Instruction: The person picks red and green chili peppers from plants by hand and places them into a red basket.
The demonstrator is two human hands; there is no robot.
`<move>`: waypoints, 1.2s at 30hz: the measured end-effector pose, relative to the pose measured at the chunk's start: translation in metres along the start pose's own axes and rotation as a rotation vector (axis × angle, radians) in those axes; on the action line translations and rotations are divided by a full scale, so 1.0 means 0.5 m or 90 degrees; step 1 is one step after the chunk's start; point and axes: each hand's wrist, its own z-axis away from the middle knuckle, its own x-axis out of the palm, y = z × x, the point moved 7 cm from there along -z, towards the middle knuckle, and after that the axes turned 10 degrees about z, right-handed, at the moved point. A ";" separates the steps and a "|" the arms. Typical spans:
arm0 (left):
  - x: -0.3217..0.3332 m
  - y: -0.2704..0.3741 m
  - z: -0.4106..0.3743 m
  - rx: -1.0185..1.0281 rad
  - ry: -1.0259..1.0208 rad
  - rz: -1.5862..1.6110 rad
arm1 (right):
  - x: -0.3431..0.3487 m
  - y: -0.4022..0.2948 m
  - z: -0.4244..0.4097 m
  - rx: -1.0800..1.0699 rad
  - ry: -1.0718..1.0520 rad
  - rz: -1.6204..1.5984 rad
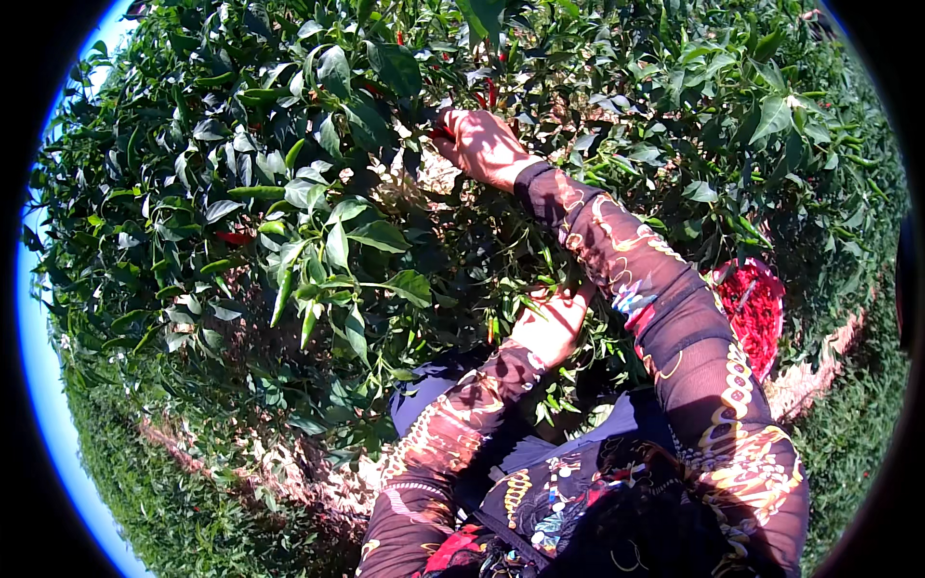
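Among chili pepper plants, my right hand [483,147] reaches forward into the foliage at the upper middle. Its fingers are curled at something dark red, seemingly a red chili pepper [442,130], partly hidden by shade and fingers. Red chili peppers [491,94] hang just beyond it. My left hand [553,325] is nearer my body, against leafy stems with small green peppers; its fingertips are partly hidden by leaves, and whether it grips a stem cannot be told. Green chili peppers [283,295] hang from a branch to the left.
A container filled with red chili peppers [755,311] stands to the right, behind my right forearm. Dense pepper plants [181,180] surround both arms. Strips of dry soil [813,379] show at the lower right and lower left. Another red pepper [235,237] hangs among leaves at the left.
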 end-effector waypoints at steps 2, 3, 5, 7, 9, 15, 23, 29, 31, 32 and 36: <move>-0.013 0.007 -0.006 -0.001 0.000 -0.045 | 0.013 0.010 -0.004 0.010 -0.009 0.005; -0.017 0.012 -0.012 -0.014 -0.022 -0.075 | 0.018 0.025 -0.004 0.040 -0.028 -0.015; -0.022 0.011 -0.010 -0.021 -0.033 -0.100 | 0.020 0.027 -0.004 0.095 -0.073 -0.063; -0.002 0.000 0.000 0.004 -0.006 -0.088 | 0.000 0.022 0.006 0.071 -0.072 -0.067; 0.066 -0.027 0.000 -0.056 -0.135 -0.060 | 0.034 0.066 0.047 0.199 -0.068 -0.531; -0.013 0.000 -0.010 0.008 0.022 -0.013 | -0.056 -0.023 0.077 0.458 -0.189 -1.016; -0.027 -0.004 -0.025 -0.068 -0.074 0.028 | -0.270 0.014 0.336 0.451 -0.194 -0.896; -0.027 -0.009 -0.022 -0.094 -0.117 0.035 | -0.461 0.196 0.709 0.721 -0.101 -0.262; -0.019 -0.015 -0.012 -0.051 -0.069 0.021 | -0.475 0.295 0.834 0.639 -0.123 -0.127; -0.022 -0.011 -0.020 -0.109 -0.155 0.024 | -0.487 0.320 0.874 0.635 -0.152 -0.013; 0.000 -0.041 0.006 -0.086 -0.141 0.017 | -0.498 0.358 0.915 0.563 -0.226 0.341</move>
